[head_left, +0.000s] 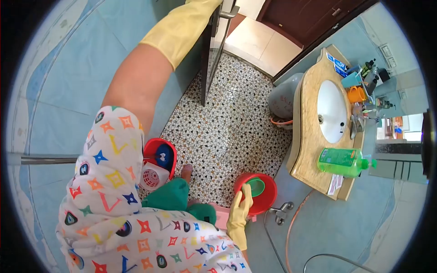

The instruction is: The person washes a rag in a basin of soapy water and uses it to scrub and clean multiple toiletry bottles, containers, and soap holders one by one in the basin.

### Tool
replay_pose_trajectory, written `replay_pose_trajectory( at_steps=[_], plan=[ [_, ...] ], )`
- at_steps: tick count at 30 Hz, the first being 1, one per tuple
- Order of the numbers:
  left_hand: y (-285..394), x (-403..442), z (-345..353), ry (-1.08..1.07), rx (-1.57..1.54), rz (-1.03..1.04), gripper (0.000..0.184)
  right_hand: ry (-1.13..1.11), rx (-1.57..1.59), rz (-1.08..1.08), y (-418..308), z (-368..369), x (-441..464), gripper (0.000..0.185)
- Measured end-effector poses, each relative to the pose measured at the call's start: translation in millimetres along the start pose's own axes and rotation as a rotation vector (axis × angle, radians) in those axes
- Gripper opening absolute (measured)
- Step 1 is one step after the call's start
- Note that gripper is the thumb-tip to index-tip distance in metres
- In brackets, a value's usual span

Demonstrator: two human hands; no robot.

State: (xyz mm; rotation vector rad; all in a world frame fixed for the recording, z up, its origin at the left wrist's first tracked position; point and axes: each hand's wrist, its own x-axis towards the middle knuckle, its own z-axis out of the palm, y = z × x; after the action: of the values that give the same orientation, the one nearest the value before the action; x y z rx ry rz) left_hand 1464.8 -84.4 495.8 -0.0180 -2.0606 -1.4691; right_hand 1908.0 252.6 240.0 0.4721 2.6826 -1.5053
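My left hand (193, 22), in a yellow rubber glove, reaches up to the top of the door (207, 59). Its fingers run past the upper edge of the view, so I cannot see their grip. My right hand (240, 204), gloved the same way, is at the near side of a red bucket (271, 193). Its fingers are closed at a green water scoop (257, 187) inside the bucket; the handle is hidden by the glove.
The washbasin counter (302, 136) on the right bears a large green bottle (339, 162), cups and toiletries. Below it stands a grey cylinder (284, 95). A red tub (173, 157) with a brush sits by my legs. Hoses hang from the wall tap (281, 214). The floor (223, 123) is pebble-patterned.
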Motion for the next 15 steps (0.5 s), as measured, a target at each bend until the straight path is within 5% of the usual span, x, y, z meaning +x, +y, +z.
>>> replay_pose_trajectory(
  at_steps=[3,7,9,12,13,15],
  plan=[
    [1.1,0.0,16.4,0.077,0.138,0.027,0.07,-0.065,0.0,-0.168,-50.5,1.2,43.4,0.039],
    [18.5,-4.8,34.0,-0.203,0.278,-0.235,0.095,-0.1,0.072,-0.432,-114.1,-14.7,140.3,0.045],
    [5.4,6.3,39.8,-0.271,0.356,0.074,0.092,-0.021,0.055,-0.653,-153.2,-19.4,203.4,0.046],
    [12.5,12.9,26.0,-0.422,0.271,0.102,0.066,0.008,0.04,-0.738,-241.4,-39.2,291.6,0.052],
    [-5.9,12.8,29.1,-0.235,0.198,0.208,0.05,0.016,0.023,-0.748,-270.3,-44.3,315.1,0.056],
    [-25.2,4.4,13.9,-0.209,0.044,-0.066,0.055,0.03,0.188,-0.769,-314.6,-42.0,364.2,0.062]
  ],
)
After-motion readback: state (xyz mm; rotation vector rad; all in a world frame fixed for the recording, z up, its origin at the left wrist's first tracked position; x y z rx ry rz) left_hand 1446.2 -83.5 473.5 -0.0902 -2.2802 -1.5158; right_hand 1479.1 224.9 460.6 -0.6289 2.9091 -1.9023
